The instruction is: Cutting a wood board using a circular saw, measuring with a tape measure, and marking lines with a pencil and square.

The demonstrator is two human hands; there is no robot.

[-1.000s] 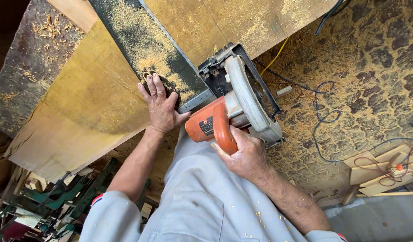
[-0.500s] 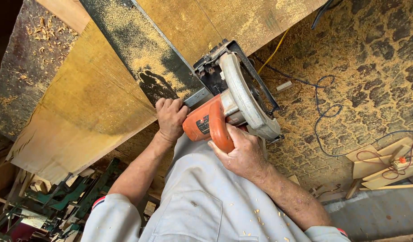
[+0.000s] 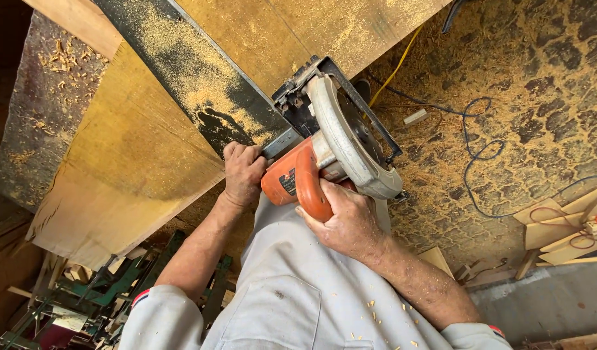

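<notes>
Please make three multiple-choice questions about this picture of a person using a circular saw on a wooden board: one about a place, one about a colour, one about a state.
1. Where does the left hand rest?
A. on the near end of the dark guide strip, beside the saw
B. on the floor
C. on the blue cable

2. What colour is the motor housing of the circular saw?
A. green
B. orange
C. white

3. How does the right hand stand?
A. open, away from the saw
B. closed around the saw's handle
C. holding a pencil

Answers:
1 A, the fingers curl over the strip's end on the wooden board.
2 B, the housing is orange.
3 B, the fingers wrap the handle.
</notes>
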